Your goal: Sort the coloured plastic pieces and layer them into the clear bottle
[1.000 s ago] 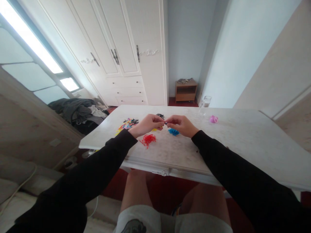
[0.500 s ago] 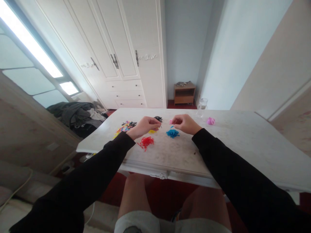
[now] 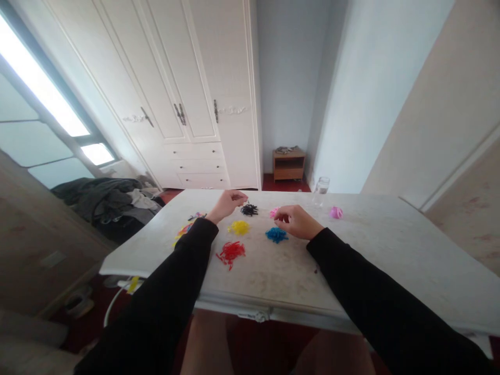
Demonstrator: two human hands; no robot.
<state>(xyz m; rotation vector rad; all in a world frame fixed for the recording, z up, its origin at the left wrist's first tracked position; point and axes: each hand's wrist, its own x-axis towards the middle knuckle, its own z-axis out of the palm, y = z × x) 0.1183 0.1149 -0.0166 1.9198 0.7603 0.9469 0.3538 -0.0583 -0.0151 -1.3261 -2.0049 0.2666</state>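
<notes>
In the head view, the left hand (image 3: pixel 226 204) is hovering at the black pile (image 3: pixel 249 210) near the counter's (image 3: pixel 390 255) far edge, fingertips bunching close; whether they are gripping a strip cannot be told. Well apart, the right hand (image 3: pixel 300 222) is curling beside the blue pile (image 3: pixel 276 236), its hold equally unclear. The pink pile (image 3: pixel 273 213) is lying so near the blue that a brushing finger could be mixing colours; the left sleeve (image 3: pixel 197 242) could be dragging the mixed pile (image 3: pixel 184 229) toward the left edge. The strips are looking thin and tangled, with the red pile (image 3: pixel 231 253) lying nearest the front edge.
</notes>
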